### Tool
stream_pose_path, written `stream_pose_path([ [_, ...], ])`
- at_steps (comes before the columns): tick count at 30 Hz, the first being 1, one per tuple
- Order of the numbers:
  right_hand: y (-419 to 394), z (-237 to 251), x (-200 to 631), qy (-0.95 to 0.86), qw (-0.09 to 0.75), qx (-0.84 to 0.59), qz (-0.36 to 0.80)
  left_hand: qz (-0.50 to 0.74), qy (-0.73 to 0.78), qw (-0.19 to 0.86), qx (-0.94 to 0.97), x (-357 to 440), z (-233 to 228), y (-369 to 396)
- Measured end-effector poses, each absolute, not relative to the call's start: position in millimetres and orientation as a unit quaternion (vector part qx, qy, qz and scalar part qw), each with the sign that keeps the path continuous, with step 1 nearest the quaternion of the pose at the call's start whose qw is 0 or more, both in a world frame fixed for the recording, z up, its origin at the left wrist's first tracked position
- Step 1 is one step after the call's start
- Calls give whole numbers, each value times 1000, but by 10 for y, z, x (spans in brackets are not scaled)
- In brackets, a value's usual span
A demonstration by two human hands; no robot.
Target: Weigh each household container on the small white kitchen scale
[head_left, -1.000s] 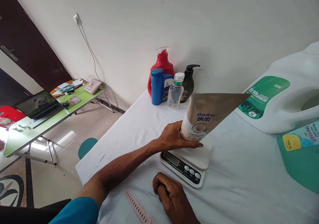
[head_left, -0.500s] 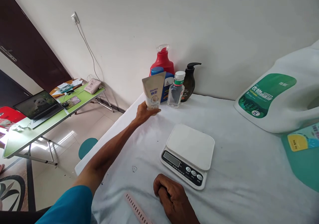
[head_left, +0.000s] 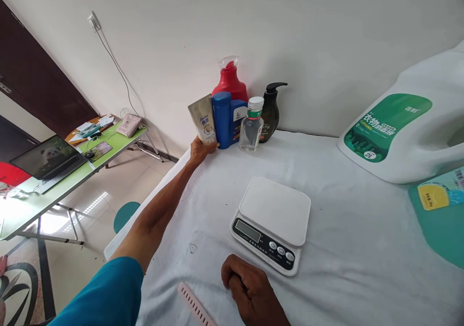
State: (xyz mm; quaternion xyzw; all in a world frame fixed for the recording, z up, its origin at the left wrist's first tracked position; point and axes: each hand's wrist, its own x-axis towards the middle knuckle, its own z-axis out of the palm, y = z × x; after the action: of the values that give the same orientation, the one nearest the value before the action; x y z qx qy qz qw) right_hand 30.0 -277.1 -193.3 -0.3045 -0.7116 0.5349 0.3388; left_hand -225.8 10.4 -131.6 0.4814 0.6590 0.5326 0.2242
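Note:
At the back left of the white-covered table, my left hand (head_left: pixel 202 150) is closed round the lower end of a beige squeeze tube (head_left: pixel 204 120). The tube stands tilted a little to the left, beside a blue bottle (head_left: pixel 222 123). My right hand (head_left: pixel 250 287) rests on the cloth as a loose fist, its fingers curled under; nothing shows in it. Just beyond that fist lies a white digital scale (head_left: pixel 275 210) with a bare platform and a blank display. A pink perforated strip (head_left: pixel 195 304) lies on the cloth left of the right hand.
Near the wall stand a red pump bottle (head_left: pixel 229 83), another blue bottle (head_left: pixel 237 118), a clear white-capped bottle (head_left: pixel 251 130) and a dark pump bottle (head_left: pixel 270 115). A large white detergent jug (head_left: pixel 416 166) and a teal pack (head_left: pixel 442 234) occupy the right. A green table (head_left: pixel 72 173) holds a laptop (head_left: pixel 49 159).
My left hand has moved the tube leftward, from in front of the blue bottle to beside it, so that bottle now shows fully. My right hand stays in place; the view has shifted slightly.

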Motion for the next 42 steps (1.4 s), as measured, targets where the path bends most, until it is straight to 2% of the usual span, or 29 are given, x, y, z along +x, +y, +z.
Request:
stream_pose_path([
  [7,-2768,-1930,302,-707,328,-306,547,495,660,211,524,-2338,-1317,62],
  [23,-2709,-1779,282,-716,330,-292,541,468,655,258,534,-2341,-1255,-71],
  [25,-2702,-1728,289,-715,331,-292,541,504,662,208,514,-2277,-1191,-182],
  [29,-2696,-1656,290,-708,335,-297,546,624,596,-54,504,-1966,-914,-499],
  [31,-2695,-1633,285,-708,340,-299,542,619,523,-82,580,-1658,-726,-625],
  [33,-2694,-1619,282,-705,346,-303,540,593,467,-32,655,-1251,-565,-652],
  [36,-2694,-1614,279,-703,348,-307,539,517,425,122,732,-573,-439,-450],
  [39,-2699,-1618,276,-706,341,-312,536,434,452,249,738,34,-388,-63],
  [42,-2703,-1637,268,-714,334,-319,525,391,471,305,730,520,-296,249],
])
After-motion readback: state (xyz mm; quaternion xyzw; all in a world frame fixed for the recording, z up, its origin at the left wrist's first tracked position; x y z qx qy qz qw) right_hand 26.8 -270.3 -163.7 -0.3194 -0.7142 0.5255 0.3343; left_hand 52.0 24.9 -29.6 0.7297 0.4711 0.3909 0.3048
